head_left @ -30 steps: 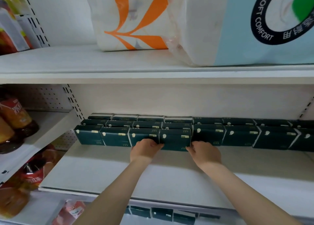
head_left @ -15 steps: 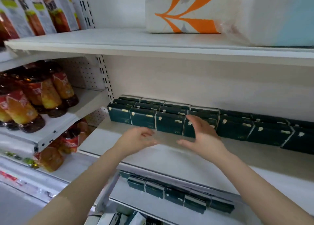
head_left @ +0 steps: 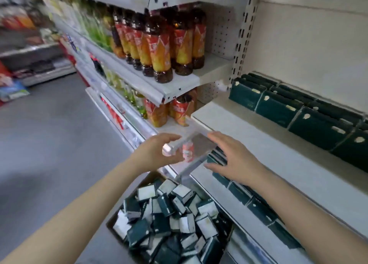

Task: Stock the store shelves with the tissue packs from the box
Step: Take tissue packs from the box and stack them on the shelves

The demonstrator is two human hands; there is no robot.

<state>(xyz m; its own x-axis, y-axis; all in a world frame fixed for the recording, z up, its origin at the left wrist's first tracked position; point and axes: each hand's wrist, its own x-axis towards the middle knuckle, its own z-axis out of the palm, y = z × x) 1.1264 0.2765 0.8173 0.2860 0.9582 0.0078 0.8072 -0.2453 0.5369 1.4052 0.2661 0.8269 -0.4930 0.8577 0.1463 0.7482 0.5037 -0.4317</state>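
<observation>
Both hands have come away from the row of packs (head_left: 278,108) at the back of the shelf (head_left: 249,136) and dropped lower. The left hand (head_left: 157,152) and the right hand (head_left: 237,162) now hang in front of the shelf's front edge, above the box (head_left: 112,221) on the floor. Neither grip holds anything; the fingers are spread and loosely bent, empty.

By my reckoning one placement is finished and the next fetch is starting. Loose tissue packs (head_left: 169,220) fill the box in a jumble, tilted every way, so the next move calls for reaching down, taking packs that lie on top and squaring them up before lifting. Plenty of bare shelf remains in front of the row, so the job looks far from done.

Bottles of drink (head_left: 159,50) crowd the shelving to the left, and more dark packs (head_left: 256,206) line the level below. What stands in the way is the jutting shelf edge between hands and box — a lift straight up could knock against it.
</observation>
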